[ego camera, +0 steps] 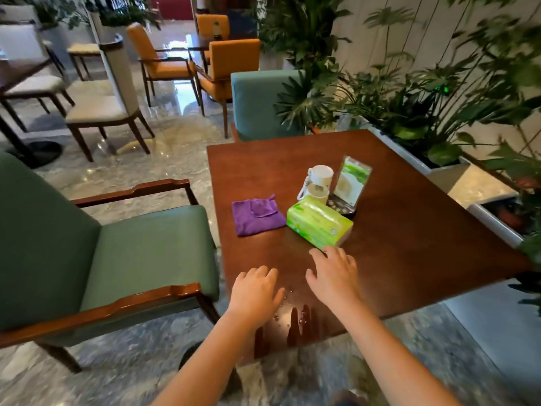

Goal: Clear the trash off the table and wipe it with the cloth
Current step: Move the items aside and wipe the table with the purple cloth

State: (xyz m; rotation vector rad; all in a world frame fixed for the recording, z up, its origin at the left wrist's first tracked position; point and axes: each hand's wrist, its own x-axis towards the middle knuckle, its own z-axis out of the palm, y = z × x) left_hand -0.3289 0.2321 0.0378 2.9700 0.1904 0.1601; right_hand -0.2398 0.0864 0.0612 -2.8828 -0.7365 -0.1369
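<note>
Two hands hover open over the tabletop [409,230], gripping nothing. Ahead of them, the purple cloth [257,216] lies flat, nearer the left hand [256,291]; the right hand [333,276] nearly touches the green tissue pack [319,225] (long axis running left-far to right-near). Beyond stand two paper cups [319,183], contents unseen.

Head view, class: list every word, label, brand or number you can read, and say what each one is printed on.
No text can be read.
Green tissue pack: print on the wrapper, too blurred to read.
Upright acrylic sign stand: green and cream card, lettering too blurred.
White cup: no marking legible.
Purple cloth: no label visible.
</note>
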